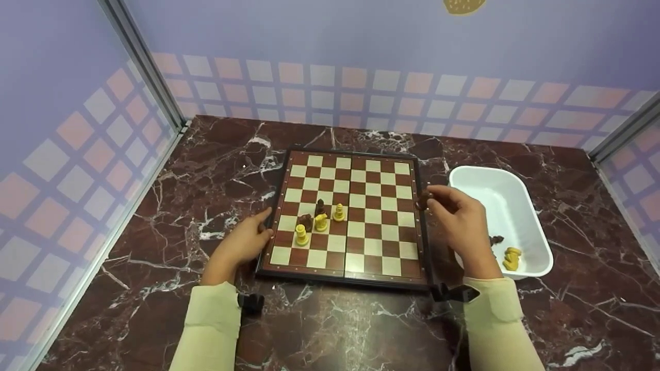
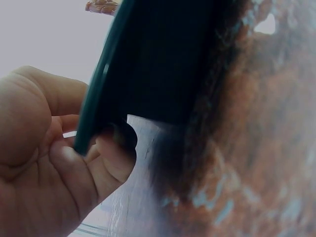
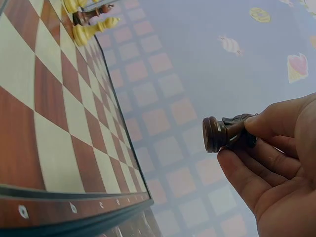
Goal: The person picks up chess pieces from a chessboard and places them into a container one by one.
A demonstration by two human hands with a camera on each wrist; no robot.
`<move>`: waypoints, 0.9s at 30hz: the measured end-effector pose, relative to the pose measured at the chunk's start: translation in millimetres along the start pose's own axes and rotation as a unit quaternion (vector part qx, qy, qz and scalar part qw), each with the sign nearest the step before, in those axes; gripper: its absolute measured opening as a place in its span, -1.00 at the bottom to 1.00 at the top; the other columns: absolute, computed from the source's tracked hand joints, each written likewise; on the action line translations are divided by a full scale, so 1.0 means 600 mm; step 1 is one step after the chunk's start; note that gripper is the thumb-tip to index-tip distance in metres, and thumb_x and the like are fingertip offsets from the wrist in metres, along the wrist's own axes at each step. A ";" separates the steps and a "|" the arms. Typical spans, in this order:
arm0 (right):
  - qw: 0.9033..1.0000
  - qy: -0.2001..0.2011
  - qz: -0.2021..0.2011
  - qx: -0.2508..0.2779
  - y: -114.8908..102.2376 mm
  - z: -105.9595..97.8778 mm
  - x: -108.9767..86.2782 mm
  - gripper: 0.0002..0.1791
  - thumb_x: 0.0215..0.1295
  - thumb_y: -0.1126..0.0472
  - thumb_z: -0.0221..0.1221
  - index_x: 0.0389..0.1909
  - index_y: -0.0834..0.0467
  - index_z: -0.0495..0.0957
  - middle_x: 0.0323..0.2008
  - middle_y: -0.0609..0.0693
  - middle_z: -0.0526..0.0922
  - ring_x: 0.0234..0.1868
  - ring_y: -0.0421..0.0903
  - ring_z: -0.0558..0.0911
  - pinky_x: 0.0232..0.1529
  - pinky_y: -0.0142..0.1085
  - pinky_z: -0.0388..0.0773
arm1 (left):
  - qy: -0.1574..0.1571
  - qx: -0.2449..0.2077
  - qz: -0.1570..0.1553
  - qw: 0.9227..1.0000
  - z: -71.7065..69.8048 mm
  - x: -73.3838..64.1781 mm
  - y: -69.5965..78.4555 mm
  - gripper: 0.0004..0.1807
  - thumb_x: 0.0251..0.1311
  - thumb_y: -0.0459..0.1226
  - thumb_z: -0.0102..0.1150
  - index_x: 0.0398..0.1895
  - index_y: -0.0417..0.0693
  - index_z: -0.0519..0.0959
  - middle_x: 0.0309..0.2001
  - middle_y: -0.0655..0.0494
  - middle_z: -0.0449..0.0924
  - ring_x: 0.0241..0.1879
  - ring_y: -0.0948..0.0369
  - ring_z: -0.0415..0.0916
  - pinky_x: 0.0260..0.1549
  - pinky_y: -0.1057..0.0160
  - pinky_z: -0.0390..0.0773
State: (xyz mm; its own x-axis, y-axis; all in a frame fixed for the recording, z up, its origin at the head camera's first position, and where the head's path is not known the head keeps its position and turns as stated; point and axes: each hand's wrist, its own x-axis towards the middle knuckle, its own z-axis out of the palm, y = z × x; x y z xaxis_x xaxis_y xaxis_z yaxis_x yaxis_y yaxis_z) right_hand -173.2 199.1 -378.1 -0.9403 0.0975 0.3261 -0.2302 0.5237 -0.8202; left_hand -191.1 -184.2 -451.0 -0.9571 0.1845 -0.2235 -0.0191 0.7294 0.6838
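A brown-and-cream chessboard lies on the marble table. My left hand grips its left edge, thumb and fingers around the rim in the left wrist view. Beyond the board's right edge, my right hand pinches a dark knight between thumb and fingers, its round base pointing toward the board. Several pieces stand on the board's left half: a yellow rook, a yellow knight, a dark knight, a slim dark piece and a slim yellow piece.
Right of the board stands a white plastic tub, its left side partly hidden by my right hand. Inside it lie a yellow piece and a small dark piece. Purple walls with pink and white squares enclose the table at the back and sides.
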 end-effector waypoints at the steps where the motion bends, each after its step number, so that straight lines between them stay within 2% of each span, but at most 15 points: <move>1: 1.000 0.005 -0.001 0.002 0.001 -0.002 0.001 -0.76 0.13 0.37 0.17 -0.14 0.27 0.60 -0.27 0.18 0.67 -0.38 -0.32 0.57 -0.35 -0.59 0.46 | 0.000 -0.001 0.001 1.000 0.000 0.000 0.000 -0.37 0.27 -0.28 -0.09 0.40 -0.10 0.03 -0.60 0.15 0.30 -0.71 0.28 0.20 -0.67 0.30 0.32; 10: 0.999 0.034 0.003 0.009 0.053 -0.014 0.016 -0.76 0.16 0.28 0.17 -0.13 0.16 0.62 -0.27 0.11 0.67 -0.39 -0.35 0.57 -0.40 -0.56 0.48 | -0.003 0.005 0.001 1.000 -0.002 -0.002 0.000 -0.37 0.28 -0.27 -0.11 0.40 -0.08 0.02 -0.59 0.13 0.32 -0.71 0.28 0.21 -0.68 0.30 0.33; 19: 0.998 0.058 0.025 0.017 0.062 -0.030 0.020 -0.77 0.15 0.26 0.19 -0.15 0.13 0.63 -0.26 0.01 0.67 -0.32 -0.33 0.60 -0.32 -0.56 0.48 | -0.006 0.001 0.000 1.000 -0.001 -0.004 0.000 -0.38 0.29 -0.27 -0.11 0.41 -0.06 0.02 -0.59 0.13 0.33 -0.70 0.27 0.22 -0.68 0.30 0.32; 27: 0.997 0.060 0.041 0.026 0.067 -0.046 0.021 -0.76 0.17 0.24 0.18 -0.12 0.10 0.61 -0.26 -0.03 0.67 -0.27 -0.30 0.61 -0.22 -0.55 0.48 | 0.001 0.002 0.005 1.000 0.000 -0.002 0.002 -0.37 0.27 -0.29 -0.10 0.40 -0.11 0.03 -0.61 0.15 0.30 -0.71 0.28 0.20 -0.67 0.30 0.32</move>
State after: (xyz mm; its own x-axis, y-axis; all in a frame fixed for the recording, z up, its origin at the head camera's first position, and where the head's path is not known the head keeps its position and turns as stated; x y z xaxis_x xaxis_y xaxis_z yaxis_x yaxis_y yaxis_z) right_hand -187.4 244.6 -394.0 -0.9204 0.2411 0.3079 -0.1689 0.4649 -0.8691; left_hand -190.0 -183.7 -449.7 -0.9581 0.1904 -0.2141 -0.0077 0.7299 0.6835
